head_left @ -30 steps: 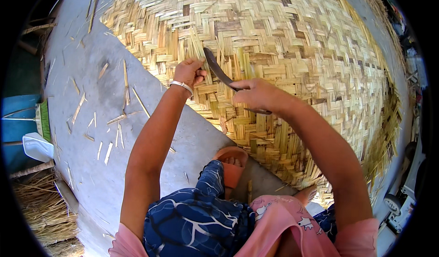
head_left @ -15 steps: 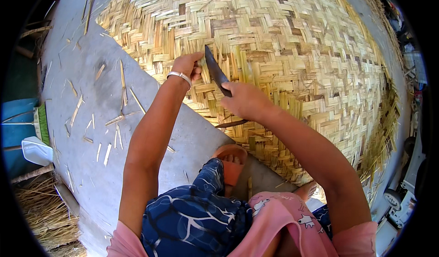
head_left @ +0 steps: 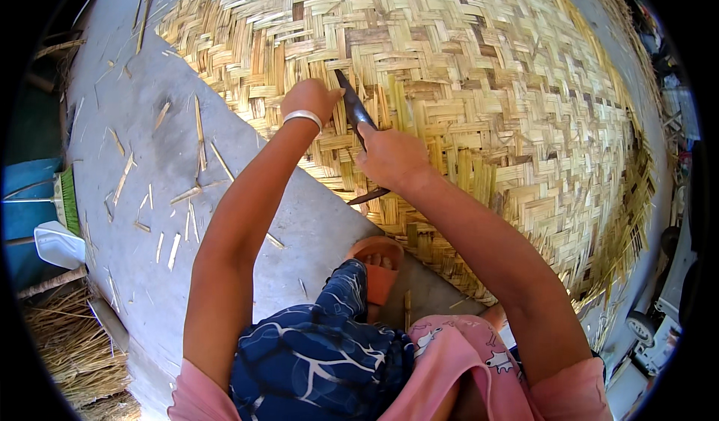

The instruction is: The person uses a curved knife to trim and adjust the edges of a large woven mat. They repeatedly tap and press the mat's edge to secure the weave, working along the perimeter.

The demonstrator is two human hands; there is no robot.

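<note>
A large woven mat (head_left: 487, 84) of flat, straw-coloured strips lies on the floor in front of me. Its left edge runs slantwise below my hands. My right hand (head_left: 395, 156) is wrapped round a dark knife (head_left: 355, 106); the blade points up and away over the mat, and a thin dark end sticks out below the fist. Just left of the blade's tip, my left hand (head_left: 308, 100) is closed low over the weave, thumb side toward the blade. What its fingers grip is hidden under the hand.
Cut strip scraps (head_left: 201, 136) litter the grey floor (head_left: 247, 174) at left. By the left rim stand a green-bristled broom (head_left: 69, 200), a white dustpan (head_left: 60, 245) and a straw bundle (head_left: 71, 353). My sandalled foot (head_left: 378, 267) is near the mat's edge.
My left hand has turned over so its back faces up, and it has shifted slightly. My right hand and the knife have moved a little up and left.
</note>
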